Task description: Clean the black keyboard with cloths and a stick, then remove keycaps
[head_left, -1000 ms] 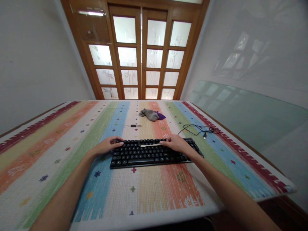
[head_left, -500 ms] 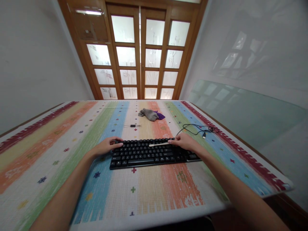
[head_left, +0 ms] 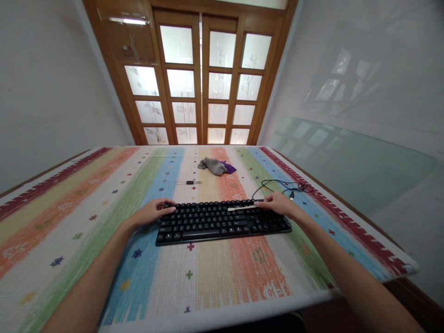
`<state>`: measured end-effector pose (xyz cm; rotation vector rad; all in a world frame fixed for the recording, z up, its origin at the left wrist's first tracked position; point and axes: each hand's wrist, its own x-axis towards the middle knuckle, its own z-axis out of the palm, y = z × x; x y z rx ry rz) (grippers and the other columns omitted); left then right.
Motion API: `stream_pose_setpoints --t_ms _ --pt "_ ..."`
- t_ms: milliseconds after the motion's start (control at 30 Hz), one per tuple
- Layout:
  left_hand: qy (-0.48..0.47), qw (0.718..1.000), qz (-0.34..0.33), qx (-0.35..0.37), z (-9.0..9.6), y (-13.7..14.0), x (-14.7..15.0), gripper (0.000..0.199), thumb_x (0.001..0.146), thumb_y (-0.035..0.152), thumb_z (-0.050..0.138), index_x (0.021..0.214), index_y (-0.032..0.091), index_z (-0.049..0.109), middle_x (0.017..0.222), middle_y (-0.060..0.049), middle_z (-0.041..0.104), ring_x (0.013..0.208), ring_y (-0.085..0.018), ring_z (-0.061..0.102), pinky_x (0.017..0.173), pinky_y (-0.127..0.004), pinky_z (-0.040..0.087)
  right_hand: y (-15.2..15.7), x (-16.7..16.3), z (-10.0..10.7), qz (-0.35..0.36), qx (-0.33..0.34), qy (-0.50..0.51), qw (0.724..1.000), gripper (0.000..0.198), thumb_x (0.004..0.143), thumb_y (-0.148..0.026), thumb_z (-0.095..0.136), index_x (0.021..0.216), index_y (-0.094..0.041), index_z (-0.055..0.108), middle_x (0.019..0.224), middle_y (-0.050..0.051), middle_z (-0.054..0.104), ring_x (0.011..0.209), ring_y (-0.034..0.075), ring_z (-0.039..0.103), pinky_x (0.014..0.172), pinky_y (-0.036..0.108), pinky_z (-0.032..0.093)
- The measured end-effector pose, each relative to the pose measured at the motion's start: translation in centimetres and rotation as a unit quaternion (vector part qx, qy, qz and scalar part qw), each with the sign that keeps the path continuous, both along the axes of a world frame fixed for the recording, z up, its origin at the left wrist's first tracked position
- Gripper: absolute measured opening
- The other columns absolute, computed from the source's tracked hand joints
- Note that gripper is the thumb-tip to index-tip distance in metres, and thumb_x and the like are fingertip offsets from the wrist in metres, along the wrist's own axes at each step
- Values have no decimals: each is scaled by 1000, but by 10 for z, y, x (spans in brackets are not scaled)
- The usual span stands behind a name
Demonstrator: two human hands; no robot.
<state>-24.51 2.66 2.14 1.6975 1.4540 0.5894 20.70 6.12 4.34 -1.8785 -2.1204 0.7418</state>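
Note:
A black computer keyboard (head_left: 201, 224) lies on the tablecloth, tilted slightly with its right end farther off. My left hand (head_left: 152, 212) is closed on its upper left corner, thumb on top and fingers curled over the far edge. Between the thumb and fingers of my right hand (head_left: 275, 203) is a slim cream-coloured stick, shaped like a toothbrush (head_left: 239, 208). Its wider end points left, over the upper right part of the main keys. Whether the wider end has bristles or touches the keys is too small to tell. My right hand is above the keyboard's upper right part.
A striped cloth (head_left: 173, 277) covers the table. Beyond the keyboard lie a small black object with thin pale ends (head_left: 189, 182), a grey cloth (head_left: 212, 166) and a purple cloth (head_left: 229, 168). A black USB cable (head_left: 270, 182) lies coiled behind my right hand. Walls flank the table.
My right hand has moved to the right along the upper keys with the toothbrush-like stick. My left hand stays on the keyboard's corner. The view has shifted slightly.

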Motion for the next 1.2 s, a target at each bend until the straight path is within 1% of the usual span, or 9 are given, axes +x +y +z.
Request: stream_pose_setpoints --t_ms 100,200,333,500,600,767,833,967,1200 --pt "5 1000 3 -6 1 -1 1 61 69 67 67 106 19 69 108 -9 72 102 -30 64 89 -39 47 -1 6 0 -1 7 1 1000 67 59 -86 53 48 -20 46 47 -3 36 50 11 34 51 28 22" --pt "10 1000 10 -7 3 -2 2 62 68 70 66 105 19 69 107 -9 73 103 -31 64 89 -40 47 -3 12 2 -6 11 -2 1000 68 58 -87 51 47 -20 44 48 -3 35 51 11 32 52 28 23" --pt "17 1000 16 -9 3 -2 3 66 67 72 66 105 18 69 106 -10 73 102 -32 64 89 -40 48 -7 20 4 -20 11 -4 1000 68 57 -88 51 47 -21 44 48 -2 37 52 12 34 52 29 24" --pt "23 1000 13 -4 2 -1 3 69 66 74 65 106 18 68 109 -10 72 104 -32 65 91 -40 48 -9 37 1 -28 26 0 999 69 56 -89 49 45 -21 44 47 -2 37 50 12 35 52 29 25" --pt "28 999 15 -4 1 0 3 67 66 74 64 105 19 68 107 -9 73 103 -32 65 90 -40 49 -10 46 0 -30 33 8 999 72 55 -92 49 45 -21 46 46 -1 38 50 13 36 52 29 26" --pt "35 999 18 -3 3 -1 4 67 66 74 64 104 19 69 104 -9 73 101 -32 66 88 -41 50 -10 61 1 -32 34 -7 999 76 55 -94 48 48 -19 58 45 -1 39 48 13 37 52 29 26" --pt "35 999 19 -2 4 -2 5 68 65 75 64 103 19 69 104 -9 73 100 -32 66 88 -41 50 -9 68 1 -33 34 -15 999 78 54 -95 48 49 -18 60 43 -1 38 47 13 36 51 29 25" --pt "32 999 17 -4 6 -2 6 68 64 75 64 103 20 69 105 -8 74 103 -32 66 91 -41 49 -9 80 2 -41 38 -25 998 81 51 -98 46 47 -18 60 42 -1 36 46 13 34 50 29 23" --pt "19 1000 23 -4 1 -1 4 68 63 75 66 103 21 70 105 -8 74 102 -32 66 90 -41 50 -9 101 -1 -74 31 -33 996 85 44 -102 44 47 -18 60 44 -1 35 47 12 32 50 29 22"
